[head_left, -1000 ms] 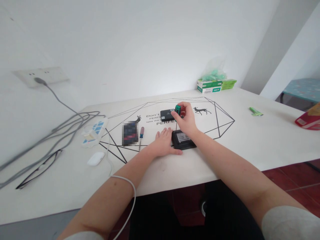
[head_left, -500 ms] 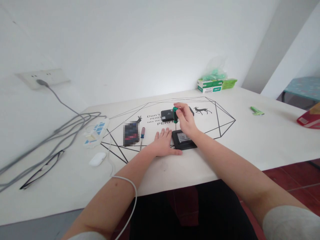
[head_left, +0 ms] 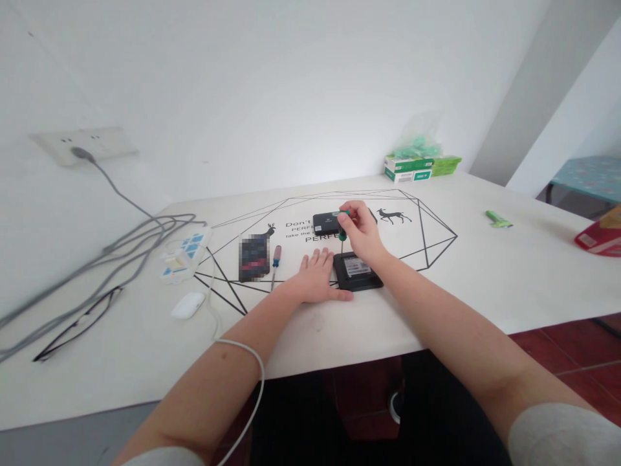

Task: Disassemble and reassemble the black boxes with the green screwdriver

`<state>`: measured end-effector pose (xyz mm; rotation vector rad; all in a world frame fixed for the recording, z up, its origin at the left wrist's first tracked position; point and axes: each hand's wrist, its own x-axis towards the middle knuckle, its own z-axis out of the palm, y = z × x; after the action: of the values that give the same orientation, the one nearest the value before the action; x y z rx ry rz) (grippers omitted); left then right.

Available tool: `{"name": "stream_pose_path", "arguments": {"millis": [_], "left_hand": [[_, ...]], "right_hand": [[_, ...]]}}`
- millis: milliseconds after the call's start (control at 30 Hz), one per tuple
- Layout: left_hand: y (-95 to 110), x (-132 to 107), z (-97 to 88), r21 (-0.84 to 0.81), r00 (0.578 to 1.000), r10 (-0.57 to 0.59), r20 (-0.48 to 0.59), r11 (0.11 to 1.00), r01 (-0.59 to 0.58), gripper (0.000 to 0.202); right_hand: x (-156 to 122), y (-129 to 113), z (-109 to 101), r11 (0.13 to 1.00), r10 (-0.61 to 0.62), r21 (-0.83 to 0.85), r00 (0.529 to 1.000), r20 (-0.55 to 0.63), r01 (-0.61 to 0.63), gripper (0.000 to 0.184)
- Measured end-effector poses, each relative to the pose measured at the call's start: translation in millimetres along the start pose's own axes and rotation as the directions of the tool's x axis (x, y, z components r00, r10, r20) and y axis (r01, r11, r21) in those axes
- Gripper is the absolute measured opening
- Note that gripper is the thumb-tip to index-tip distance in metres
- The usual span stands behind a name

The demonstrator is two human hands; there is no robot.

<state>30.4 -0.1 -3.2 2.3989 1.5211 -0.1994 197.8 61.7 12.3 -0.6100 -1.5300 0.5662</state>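
My right hand (head_left: 365,236) is closed round the green and black handle of a screwdriver (head_left: 343,233). Its shaft points down at the far left part of a black rectangular case (head_left: 361,283), which lies flat and holds a labelled drive-like part (head_left: 358,266). Flat on the table, my left hand (head_left: 320,279) has its fingers stretched out, with the thumb along the case's near left corner. Behind the case lies a black box-like cover (head_left: 325,223), partly hidden by my right hand. A second screwdriver (head_left: 276,257) with a reddish and blue handle rests left of my left hand.
A pixelated dark item (head_left: 254,257), a white earbud case (head_left: 188,305), a power strip (head_left: 187,255), glasses (head_left: 80,323) and grey cables (head_left: 145,259) are on the left. Green boxes (head_left: 408,165) stand at the back. A green tool (head_left: 498,219) and a red package (head_left: 601,234) lie right.
My right hand has shifted slightly, and its grip on the screwdriver is changed, with the fingers now lower on the handle. My left hand stays in place.
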Motion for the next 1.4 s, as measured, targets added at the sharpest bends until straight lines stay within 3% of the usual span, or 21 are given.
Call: {"name": "stream_pose_path", "arguments": {"millis": [200, 433, 633, 800, 967, 1133, 1400], "left_hand": [[2, -2, -1.9, -0.011, 1.0, -0.013, 0.016, 1.0, 0.013, 0.138], [2, -1, -1.6, 0.007, 1.0, -0.014, 0.01, 1.0, 0.014, 0.14], [3, -4, -3.9, 0.002, 1.0, -0.015, 0.023, 1.0, 0.015, 0.139], [6, -6, -6.6, -0.003, 0.999, -0.022, 0.029, 1.0, 0.022, 0.141], [4, -4, -4.2, -0.011, 1.0, -0.015, 0.011, 1.0, 0.015, 0.139], [1, -1, -1.2, -0.01, 1.0, -0.007, 0.007, 1.0, 0.007, 0.139], [5, -5, -5.9, -0.005, 1.0, -0.018, 0.014, 1.0, 0.018, 0.14]], "right_hand": [[2, -4, 0, 0.997, 0.02, 0.075, 1.0, 0.016, -0.021, 0.023], [2, -4, -1, 1.0, -0.015, 0.012, 0.999, 0.041, 0.014, 0.02], [2, -5, 6, 0.983, 0.082, 0.163, 0.996, 0.017, -0.084, 0.036], [4, -2, 9, 0.925, 0.16, 0.336, 0.984, 0.075, -0.176, 0.043], [3, 4, 9, 0.957, 0.117, 0.263, 0.993, 0.024, -0.119, 0.043], [0, 0, 7, 0.954, 0.134, 0.264, 0.989, 0.055, -0.144, 0.036], [2, 3, 4, 0.999, 0.029, 0.044, 1.0, -0.002, -0.029, 0.033]]}}
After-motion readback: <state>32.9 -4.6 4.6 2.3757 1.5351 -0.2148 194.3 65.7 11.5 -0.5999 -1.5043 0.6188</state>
